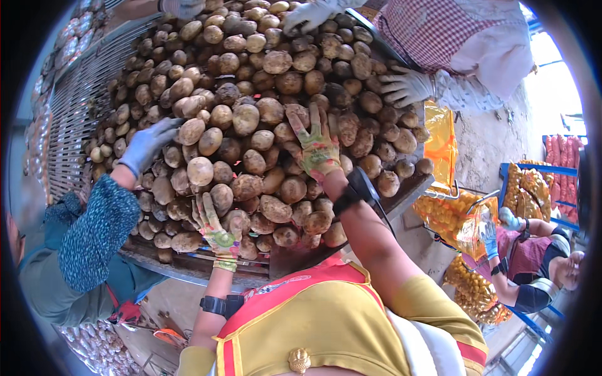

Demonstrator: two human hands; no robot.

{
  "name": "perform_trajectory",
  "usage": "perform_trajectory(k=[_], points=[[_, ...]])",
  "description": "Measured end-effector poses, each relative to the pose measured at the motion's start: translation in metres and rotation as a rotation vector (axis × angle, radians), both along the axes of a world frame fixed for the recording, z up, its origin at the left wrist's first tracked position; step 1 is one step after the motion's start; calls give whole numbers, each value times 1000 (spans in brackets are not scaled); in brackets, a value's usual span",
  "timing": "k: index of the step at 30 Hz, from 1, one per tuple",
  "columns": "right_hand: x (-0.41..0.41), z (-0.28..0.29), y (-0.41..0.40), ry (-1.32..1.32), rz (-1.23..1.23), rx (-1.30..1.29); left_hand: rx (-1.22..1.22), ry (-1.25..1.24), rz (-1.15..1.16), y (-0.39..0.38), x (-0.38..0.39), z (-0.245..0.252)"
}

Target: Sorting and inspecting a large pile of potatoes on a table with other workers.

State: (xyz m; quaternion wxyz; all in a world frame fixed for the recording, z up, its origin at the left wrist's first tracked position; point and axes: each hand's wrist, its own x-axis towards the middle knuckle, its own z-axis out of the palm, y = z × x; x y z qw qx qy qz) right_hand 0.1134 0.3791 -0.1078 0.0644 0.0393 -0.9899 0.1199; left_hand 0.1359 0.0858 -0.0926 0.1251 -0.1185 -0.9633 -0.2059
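A thick heap of soil-marked potatoes covers the sorting table before me. My left hand, in a patterned green and yellow glove, rests at the near edge of the heap. Its fingers are apart and touch potatoes. Farther in and to the right lies my right hand in a matching, soiled glove. Its fingers spread over the potatoes, and neither hand is closed around one. What lies under both palms is hidden.
At left, a co-worker's blue-gloved hand touches the heap. Across from me are a co-worker's white-gloved hands. A slatted metal grate runs at far left. An orange mesh bag of potatoes hangs at the table's right, near another person.
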Motion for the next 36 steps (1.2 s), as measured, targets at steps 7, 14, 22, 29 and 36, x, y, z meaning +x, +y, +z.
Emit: perform_trajectory(k=[7,14,22,29,36], points=[[5,-17,111,-19,-183,108,40,-12,-15,7,11,-20],[88,-8,120,171,-223,-76,96,121,94,3,7,-20],[146,4,10,67,-151,-224,-7,311,-185,45,-54,108],[123,-13,-18,156,26,-270,-295,-228,-101,9,6,24],[76,-39,100,308,-302,255,39,-244,-252,-1,62,-12]])
